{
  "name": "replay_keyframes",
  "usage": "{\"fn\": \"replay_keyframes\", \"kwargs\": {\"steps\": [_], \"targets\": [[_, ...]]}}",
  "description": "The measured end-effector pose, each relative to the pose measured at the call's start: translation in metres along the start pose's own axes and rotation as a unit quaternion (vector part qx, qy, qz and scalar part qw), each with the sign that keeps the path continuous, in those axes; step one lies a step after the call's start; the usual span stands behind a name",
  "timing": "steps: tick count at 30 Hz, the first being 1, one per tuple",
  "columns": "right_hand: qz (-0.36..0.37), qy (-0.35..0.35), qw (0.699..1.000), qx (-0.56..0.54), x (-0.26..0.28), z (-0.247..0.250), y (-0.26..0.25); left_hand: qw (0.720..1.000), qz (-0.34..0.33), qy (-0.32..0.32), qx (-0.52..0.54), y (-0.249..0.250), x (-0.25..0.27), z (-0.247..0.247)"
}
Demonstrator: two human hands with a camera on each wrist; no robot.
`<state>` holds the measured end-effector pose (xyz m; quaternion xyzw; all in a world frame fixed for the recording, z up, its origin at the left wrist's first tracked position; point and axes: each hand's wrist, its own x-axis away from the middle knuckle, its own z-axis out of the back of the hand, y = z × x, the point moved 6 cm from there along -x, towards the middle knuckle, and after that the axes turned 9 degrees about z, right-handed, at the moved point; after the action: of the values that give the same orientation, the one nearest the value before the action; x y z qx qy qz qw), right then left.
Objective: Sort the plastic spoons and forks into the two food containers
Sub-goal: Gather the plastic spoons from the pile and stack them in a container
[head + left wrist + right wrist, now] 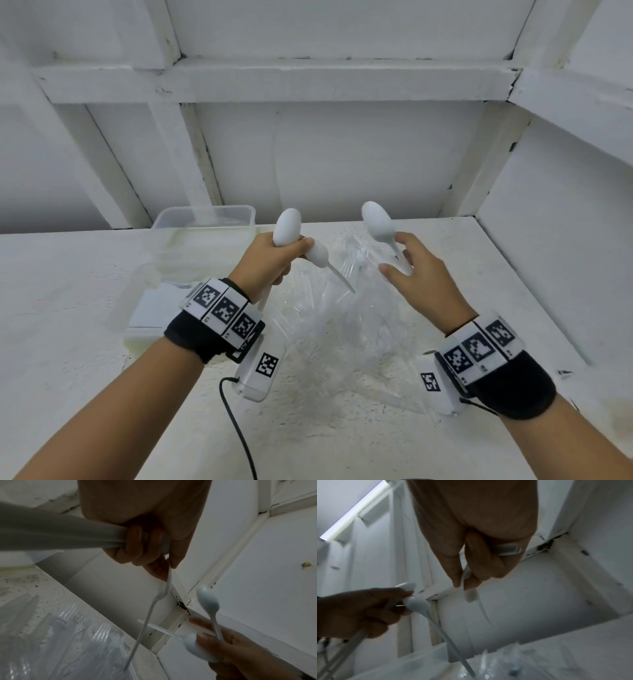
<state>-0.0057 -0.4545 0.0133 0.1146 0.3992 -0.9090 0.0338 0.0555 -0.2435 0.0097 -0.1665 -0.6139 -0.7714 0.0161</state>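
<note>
Two white plastic spoons are held in the left hand (274, 260): one spoon (287, 228) with its bowl up above the thumb, a second spoon (320, 258) with its bowl just under the thumb and its handle slanting down and right. Fingers are curled around both, thumb pressed across. From the left wrist view, handles are seen running out of the fist; the exact count is not clear there.

A third white spoon (376, 221) is pinched by its handle in the right hand (414, 274), bowl up and tilted left; thumb and index are closed on the handle, other fingers loosely spread. All three spoons are raised above the table, the hands near each other but apart.

Below and between the hands, a clear plastic bag (342, 325) with clear plastic forks (356, 263) inside is lying on the speckled white table (68, 308). Two clear food containers are seen at left: one container (205, 219) at the back by the wall, a nearer container (147, 308) partly hidden by the left wrist. Their contents cannot be told. Tagged wrist bands (222, 308) are worn on both wrists.
</note>
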Motion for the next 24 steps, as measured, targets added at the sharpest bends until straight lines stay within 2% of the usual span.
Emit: {"fn": "replay_keyframes", "kwargs": {"steps": [3, 8, 12, 16, 20, 24], "targets": [[0.047, -0.003, 0.999, -0.006, -0.006, -0.018, -0.028, 1.0, -0.001, -0.005, 0.021, -0.002, 0.008, 0.006], [0.083, -0.033, 0.996, 0.01, -0.009, -0.057, -0.058, 0.999, 0.0, 0.005, 0.045, -0.008, 0.021, 0.02], [0.084, -0.051, 0.995, 0.03, -0.008, -0.08, -0.069, 0.997, 0.011, 0.014, 0.07, -0.019, 0.025, 0.033], [0.098, -0.04, 0.991, 0.085, -0.008, -0.092, -0.078, 0.996, 0.028, 0.002, 0.09, -0.03, 0.028, 0.037], [0.102, -0.01, 0.993, 0.05, -0.009, -0.097, -0.081, 0.995, 0.027, -0.016, 0.094, -0.034, 0.031, 0.038], [0.052, 0.023, 0.998, -0.013, -0.01, -0.093, -0.074, 0.982, 0.074, -0.053, 0.168, -0.041, 0.029, 0.038]]}}
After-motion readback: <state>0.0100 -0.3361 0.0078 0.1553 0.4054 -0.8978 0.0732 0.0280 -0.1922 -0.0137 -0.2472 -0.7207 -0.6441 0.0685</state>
